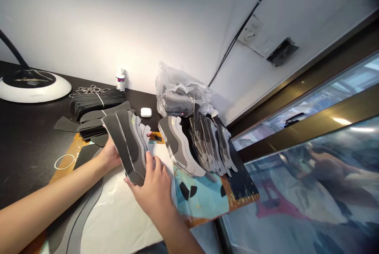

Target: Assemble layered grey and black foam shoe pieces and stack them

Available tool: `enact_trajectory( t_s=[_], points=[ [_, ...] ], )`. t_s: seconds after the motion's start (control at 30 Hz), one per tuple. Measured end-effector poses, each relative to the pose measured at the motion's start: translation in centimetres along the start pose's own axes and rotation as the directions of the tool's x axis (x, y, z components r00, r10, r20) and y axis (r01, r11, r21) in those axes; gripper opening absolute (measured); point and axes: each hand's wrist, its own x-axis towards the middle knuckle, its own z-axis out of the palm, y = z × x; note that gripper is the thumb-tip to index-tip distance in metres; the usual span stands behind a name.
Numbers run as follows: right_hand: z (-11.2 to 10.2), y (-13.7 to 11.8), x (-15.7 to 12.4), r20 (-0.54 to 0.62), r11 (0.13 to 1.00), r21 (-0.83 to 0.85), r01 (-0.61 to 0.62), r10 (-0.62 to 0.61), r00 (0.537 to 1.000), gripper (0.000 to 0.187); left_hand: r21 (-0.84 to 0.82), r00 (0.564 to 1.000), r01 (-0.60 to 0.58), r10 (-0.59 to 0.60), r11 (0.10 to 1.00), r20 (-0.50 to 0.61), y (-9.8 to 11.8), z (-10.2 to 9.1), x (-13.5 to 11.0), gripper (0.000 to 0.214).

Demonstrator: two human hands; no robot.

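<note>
Between my two hands is a stack of shoe upper pieces (132, 139), layered in black and grey with a small yellow-green mark near the top. My left hand (111, 154) grips the stack from its left side, fingers partly hidden behind it. On the lower right edge lies my right hand (155, 187), its thumb at the bottom corner and its fingers along the side. Just right of the stack, a similar pile of upper pieces (179, 143) rests on the board. Below my hands spreads a white sheet (118, 214).
More upper pieces (211, 143) fan out at the right. A clear plastic bag (180, 88) of pieces stands by the wall. Tied black pieces (97, 102), a white bottle (120, 79), a white case (146, 112) and a lamp base (59, 88) occupy the back. A glass panel (310, 191) borders the right.
</note>
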Motion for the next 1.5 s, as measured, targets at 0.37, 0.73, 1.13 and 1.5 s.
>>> enact_trajectory(
  t_s=[0.37, 0.73, 1.13, 1.5],
  points=[
    [0.0, 1.4, -2.3, -0.05, 0.996, -0.07, 0.063, -0.067, 0.997, 0.089, -0.031, 0.995, 0.028, -0.031, 0.999, -0.095, -0.1, -0.8, -0.1, 0.057],
    [-0.4, 1.5, -3.6, -0.089, 0.997, -0.028, 0.069, -0.071, 0.994, 0.09, -0.038, 0.993, -0.118, 0.119, 0.992, 0.026, 0.0, 0.3, 0.0, 0.042],
    [0.5, 1.2, -0.2, -0.042, 0.996, 0.016, 0.082, -0.082, 0.996, 0.083, 0.038, 1.0, -0.026, 0.026, 0.999, -0.001, -0.3, 0.2, -0.2, 0.067],
    [0.6, 5.8, -3.5, -0.034, 0.966, -0.189, 0.176, -0.185, 0.982, 0.07, -0.084, 0.993, -0.09, 0.083, 0.992, -0.085, 0.3, 0.3, 0.1, 0.082]
  ],
)
